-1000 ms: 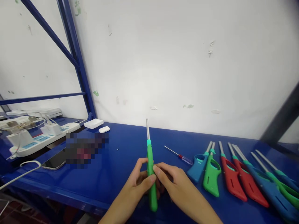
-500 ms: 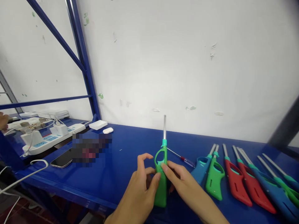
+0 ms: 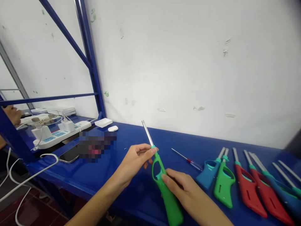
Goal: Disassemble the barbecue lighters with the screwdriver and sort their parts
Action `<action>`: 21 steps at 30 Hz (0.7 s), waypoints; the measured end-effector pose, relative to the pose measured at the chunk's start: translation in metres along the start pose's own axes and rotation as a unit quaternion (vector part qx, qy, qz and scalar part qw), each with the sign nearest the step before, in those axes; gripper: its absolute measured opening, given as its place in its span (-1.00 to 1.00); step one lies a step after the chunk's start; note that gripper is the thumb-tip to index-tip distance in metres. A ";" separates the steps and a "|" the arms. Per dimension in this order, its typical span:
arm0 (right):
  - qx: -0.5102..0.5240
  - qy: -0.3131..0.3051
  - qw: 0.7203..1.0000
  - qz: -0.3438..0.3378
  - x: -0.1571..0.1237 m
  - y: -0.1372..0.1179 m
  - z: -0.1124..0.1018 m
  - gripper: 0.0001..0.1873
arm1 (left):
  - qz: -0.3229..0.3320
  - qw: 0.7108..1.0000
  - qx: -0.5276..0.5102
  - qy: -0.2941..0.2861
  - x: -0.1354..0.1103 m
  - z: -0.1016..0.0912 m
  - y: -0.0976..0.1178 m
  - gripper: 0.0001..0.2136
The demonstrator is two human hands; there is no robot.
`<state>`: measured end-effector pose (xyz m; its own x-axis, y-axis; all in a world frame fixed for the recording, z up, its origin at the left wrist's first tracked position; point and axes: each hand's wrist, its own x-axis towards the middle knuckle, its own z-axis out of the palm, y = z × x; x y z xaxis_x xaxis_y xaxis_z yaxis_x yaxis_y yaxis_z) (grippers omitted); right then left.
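A long-necked green gas lighter [image 3: 171,201] is held between my two hands, its metal tube tilted up and to the left. My left hand [image 3: 138,160] pinches the turquoise collar at the base of the tube with thumb and fingers. My right hand [image 3: 181,186] grips the upper part of the handle, its thumb beside the turquoise trigger. To the right lies a screwdriver [image 3: 195,164] with a clear purple handle. Beyond it, a blue lighter [image 3: 207,175], another green lighter [image 3: 223,188] and a red lighter [image 3: 250,190] lie in a row with several more.
The blue table [image 3: 101,175] meets a white wall behind. At the left stand a blue metal post [image 3: 96,75], a white power strip [image 3: 61,135] with plugs and cables, a phone [image 3: 70,153] and a small white case [image 3: 113,128]. Another person's hand [image 3: 13,115] shows at the far left.
My left hand has moved from the lighter's handle up to its collar. The lighter has swung from upright to leaning left. The view has shifted slightly left.
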<state>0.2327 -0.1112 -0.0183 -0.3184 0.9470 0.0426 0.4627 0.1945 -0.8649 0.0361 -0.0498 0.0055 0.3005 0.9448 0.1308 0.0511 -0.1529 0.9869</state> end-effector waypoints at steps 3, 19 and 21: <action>-0.006 -0.006 1.000 0.013 0.002 0.002 0.000 -0.49 | -0.004 1.000 -0.018 0.025 0.002 -0.001 -0.007 -0.47; -0.061 0.133 0.986 0.084 0.006 0.024 -0.009 -0.42 | 0.074 0.953 0.292 0.027 -0.011 -0.016 0.000 -0.53; -0.081 0.143 0.982 0.093 0.007 0.026 -0.008 -0.45 | 0.130 0.935 0.329 -0.014 -0.019 -0.008 0.003 -0.73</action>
<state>0.2491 -0.0979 -0.0368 0.0190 0.9985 0.0507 0.6233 0.0278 -0.7815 0.0228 -0.0657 0.0066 0.4082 0.8443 0.3472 0.5452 -0.5305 0.6491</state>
